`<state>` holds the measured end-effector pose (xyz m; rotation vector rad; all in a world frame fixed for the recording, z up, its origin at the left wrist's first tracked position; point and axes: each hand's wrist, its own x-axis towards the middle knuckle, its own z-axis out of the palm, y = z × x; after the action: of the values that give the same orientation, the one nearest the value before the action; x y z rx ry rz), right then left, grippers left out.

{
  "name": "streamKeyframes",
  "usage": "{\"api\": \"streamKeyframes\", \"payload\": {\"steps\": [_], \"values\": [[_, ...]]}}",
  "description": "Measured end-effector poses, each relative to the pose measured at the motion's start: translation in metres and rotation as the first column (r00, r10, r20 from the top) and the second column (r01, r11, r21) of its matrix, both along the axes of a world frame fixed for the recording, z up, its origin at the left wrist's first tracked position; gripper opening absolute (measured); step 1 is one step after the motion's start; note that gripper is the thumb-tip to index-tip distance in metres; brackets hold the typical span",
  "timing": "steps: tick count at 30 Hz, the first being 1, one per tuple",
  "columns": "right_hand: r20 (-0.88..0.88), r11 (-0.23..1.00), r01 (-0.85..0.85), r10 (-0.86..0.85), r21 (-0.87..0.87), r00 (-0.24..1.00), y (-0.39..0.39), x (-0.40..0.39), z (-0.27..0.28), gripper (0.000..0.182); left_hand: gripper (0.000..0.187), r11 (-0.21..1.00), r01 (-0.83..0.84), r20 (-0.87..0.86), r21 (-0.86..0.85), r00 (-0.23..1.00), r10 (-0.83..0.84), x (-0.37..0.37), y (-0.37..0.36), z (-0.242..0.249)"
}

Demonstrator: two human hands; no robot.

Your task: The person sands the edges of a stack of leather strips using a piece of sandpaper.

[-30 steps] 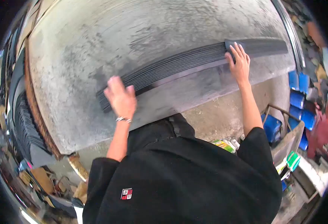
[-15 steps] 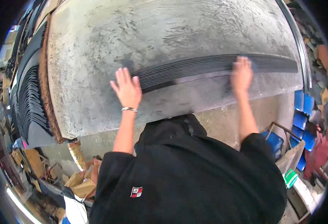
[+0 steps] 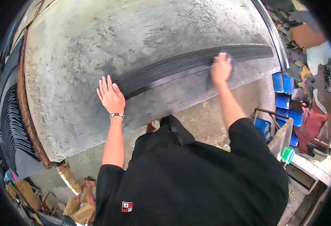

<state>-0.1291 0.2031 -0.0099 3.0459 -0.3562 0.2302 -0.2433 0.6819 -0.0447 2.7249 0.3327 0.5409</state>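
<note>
A long row of thin black strips (image 3: 165,71), overlapping like a fan, lies across the worn grey tabletop (image 3: 78,60). At its left end rests my left hand (image 3: 111,97), fingers stretched out and thumb by the strip ends. My right hand (image 3: 222,69) is over the right part of the row, its fingers curled. A dark, blurred patch shows beside those fingers; I cannot tell what they hold.
Black sheets (image 3: 16,128) hang in overlapping layers past the table's rusty left edge (image 3: 28,105). A metal rail (image 3: 272,35) runs along the right side. Beyond it are blue bins (image 3: 282,83) and leather-like scraps (image 3: 306,35). Another person's legs (image 3: 90,192) show at lower left.
The view has swung, so the table and both hands appear further left. Both hands remain at about the same places along the strips.
</note>
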Motion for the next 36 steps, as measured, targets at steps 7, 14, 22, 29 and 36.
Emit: {"api": "streamKeyframes", "payload": {"steps": [7, 14, 22, 29, 36], "values": [[0.351, 0.473, -0.797, 0.723, 0.377, 0.595, 0.275, -0.126, -0.017, 0.054, 0.050, 0.998, 0.024, -0.020, 0.050, 1.000, -0.023, 0.000, 0.004, -0.004], [0.254, 0.956, -0.277, 0.246, 0.093, 0.935, -0.105, 0.021, -0.027, 0.044, 0.052, 0.998, 0.025, -0.097, 0.053, 0.995, -0.020, -0.001, 0.007, -0.004], [0.172, 0.939, -0.297, 0.269, 0.171, 0.948, -0.040, 0.018, 0.018, 0.041, 0.055, 0.942, 0.236, -0.173, 0.238, 0.965, -0.198, 0.090, -0.233, 0.056], [0.165, 0.870, -0.458, 0.433, 0.180, 0.886, -0.215, 0.042, 0.021, 0.045, 0.055, 0.941, 0.284, -0.200, 0.186, 0.948, -0.247, 0.112, -0.311, 0.023], [0.313, 0.996, -0.076, 0.084, -0.037, 0.946, -0.204, 0.081, -0.005, 0.046, 0.055, 0.941, 0.271, -0.229, 0.204, 0.948, -0.223, 0.115, -0.314, 0.025]]}}
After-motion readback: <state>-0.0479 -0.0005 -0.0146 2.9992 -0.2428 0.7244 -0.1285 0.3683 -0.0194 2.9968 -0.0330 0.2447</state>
